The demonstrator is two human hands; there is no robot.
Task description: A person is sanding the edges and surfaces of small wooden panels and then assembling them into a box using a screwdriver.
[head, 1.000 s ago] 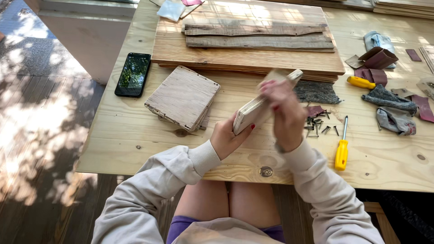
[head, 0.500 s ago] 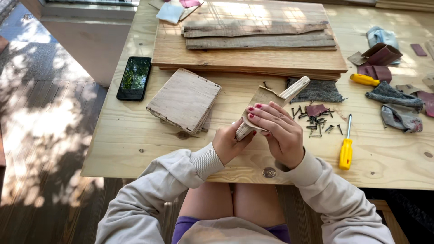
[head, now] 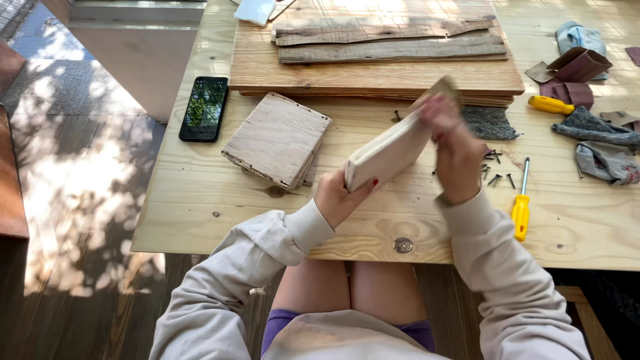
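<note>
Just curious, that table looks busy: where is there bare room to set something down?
Free: the near-left table corner, below the phone and the small wood squares; also the near edge right of the yellow screwdriver. Crowded: by the right hand, with loose screws, and the far right, with rags. The far middle holds stacked boards.

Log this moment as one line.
left hand: grips wood block low end | right hand: on its upper face | block tilted above table

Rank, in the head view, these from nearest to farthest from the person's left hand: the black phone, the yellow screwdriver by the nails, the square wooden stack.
From the left hand:
1. Square wooden stack, just to its left.
2. Black phone, farther left, near the table edge.
3. Yellow screwdriver, off to the right.
</note>
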